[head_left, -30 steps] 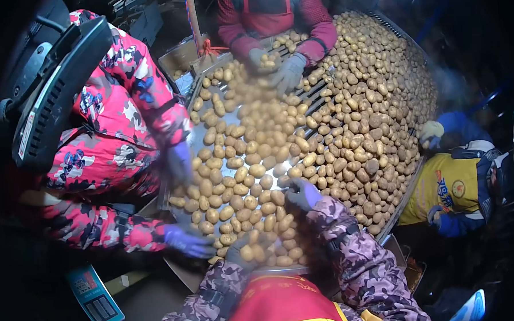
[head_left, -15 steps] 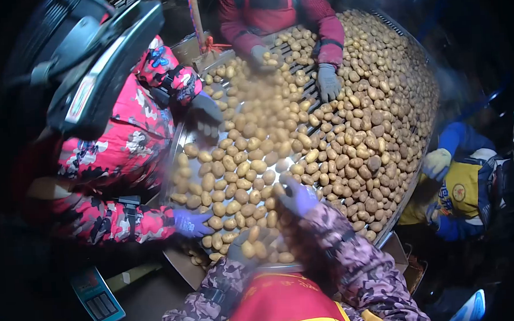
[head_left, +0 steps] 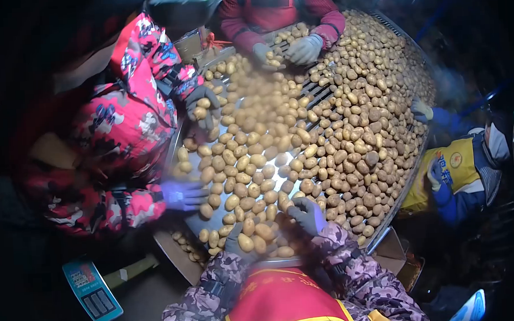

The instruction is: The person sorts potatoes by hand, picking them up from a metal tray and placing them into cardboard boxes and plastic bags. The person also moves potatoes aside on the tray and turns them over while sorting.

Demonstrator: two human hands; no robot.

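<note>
Head view: I log first a broad pile of potatoes (head_left: 375,109), crowded together ahead and to the right of the right hand. A metal table (head_left: 195,221), partly bare, extends ahead of both hands under looser potatoes. Dark bars (head_left: 310,90) show between these and the pile, well ahead of the right hand.

Three co-workers are noted. A person in pink camouflage (head_left: 132,131) stands left of the left hand, one purple glove (head_left: 181,196) with fingers outstretched, the other hand holding potatoes. A person in dark red sleeves (head_left: 328,19) works opposite, well ahead of both hands. A person in a yellow apron (head_left: 455,169) is well to the right of the right hand.

Just behind the hands I record a red apron (head_left: 289,299) with yellow edging. A teal device (head_left: 93,291) with a keypad sits behind and left of the left hand.

The left hand (head_left: 236,242), gloved, is cupped around several potatoes at the table's near edge. The right hand (head_left: 308,217), also gloved, is just beside it with fingers bent, against potatoes on the table; I cannot tell whether it grips one. Smallest item: the single potato (head_left: 245,243) resting foremost in the left hand.
</note>
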